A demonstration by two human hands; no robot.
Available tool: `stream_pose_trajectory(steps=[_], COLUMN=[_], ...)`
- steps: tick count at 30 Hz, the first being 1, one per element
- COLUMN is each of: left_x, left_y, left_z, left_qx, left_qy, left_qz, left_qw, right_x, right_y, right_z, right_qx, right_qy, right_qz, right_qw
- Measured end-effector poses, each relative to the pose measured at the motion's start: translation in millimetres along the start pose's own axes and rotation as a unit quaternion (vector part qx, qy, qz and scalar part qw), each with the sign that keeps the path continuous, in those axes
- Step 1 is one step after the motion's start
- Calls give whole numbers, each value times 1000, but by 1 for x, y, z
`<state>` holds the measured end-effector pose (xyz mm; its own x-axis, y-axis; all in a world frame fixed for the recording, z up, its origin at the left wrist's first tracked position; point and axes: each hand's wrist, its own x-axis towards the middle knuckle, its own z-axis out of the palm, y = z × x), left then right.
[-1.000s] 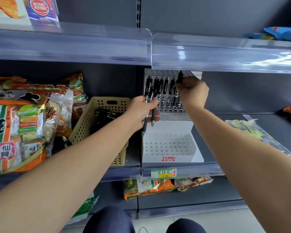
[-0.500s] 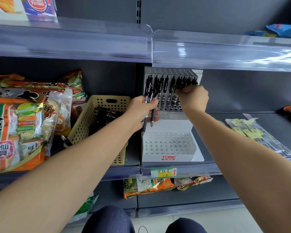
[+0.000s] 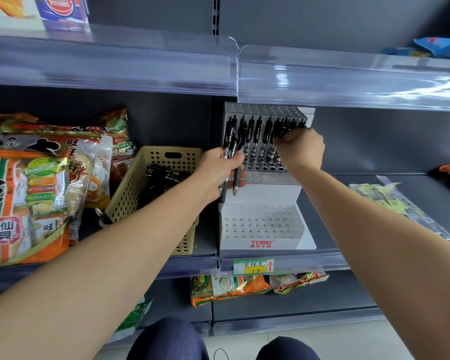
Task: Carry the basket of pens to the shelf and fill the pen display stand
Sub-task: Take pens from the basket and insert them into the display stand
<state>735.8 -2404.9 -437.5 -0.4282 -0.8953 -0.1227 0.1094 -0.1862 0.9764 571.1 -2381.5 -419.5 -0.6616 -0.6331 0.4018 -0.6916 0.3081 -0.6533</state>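
Pictured at a shop shelf (image 3: 309, 262), close under the clear rail (image 3: 348, 81) of the shelf above. Judged at risk of jamming a pen against that rail, or of knocking seated neighbours askew, owing to scant headroom over the back tier of the pen display stand (image 3: 260, 244); judged also at risk of spilling from a loose one-handed bunch. Had the tan perforated basket (image 3: 130, 201) just left of the stand, toward the shelf's front edge, a heap of spare pens (image 3: 161, 178) inside. Had the white stand at the front edge, a narrow gap from the basket: back tier part-filled with a row of seated pens (image 3: 252, 136), front tier with every visible hole bare. Gripped a bunch of pens (image 3: 235, 183), tips down, in the curled left hand (image 3: 218, 172) before the back tier's left end. Closed the right hand (image 3: 302, 149) fist-like on a single pen (image 3: 278, 131) at the row's right end.
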Motion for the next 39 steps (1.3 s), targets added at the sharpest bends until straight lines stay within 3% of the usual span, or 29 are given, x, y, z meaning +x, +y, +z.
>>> stream_pose_trajectory(steps=[10,39], left_x=[2,0], left_y=[-1,2], left_z=[-2,-5], left_qx=[11,20], left_qy=[3,7], left_qz=[0,4], left_qw=[1000,1000], right_x=[2,5], right_y=[-2,-6], right_z=[-1,-3], right_qx=[-35,-65], right_qy=[-2,-24], right_qz=[-41,-32], right_qw=[999,997])
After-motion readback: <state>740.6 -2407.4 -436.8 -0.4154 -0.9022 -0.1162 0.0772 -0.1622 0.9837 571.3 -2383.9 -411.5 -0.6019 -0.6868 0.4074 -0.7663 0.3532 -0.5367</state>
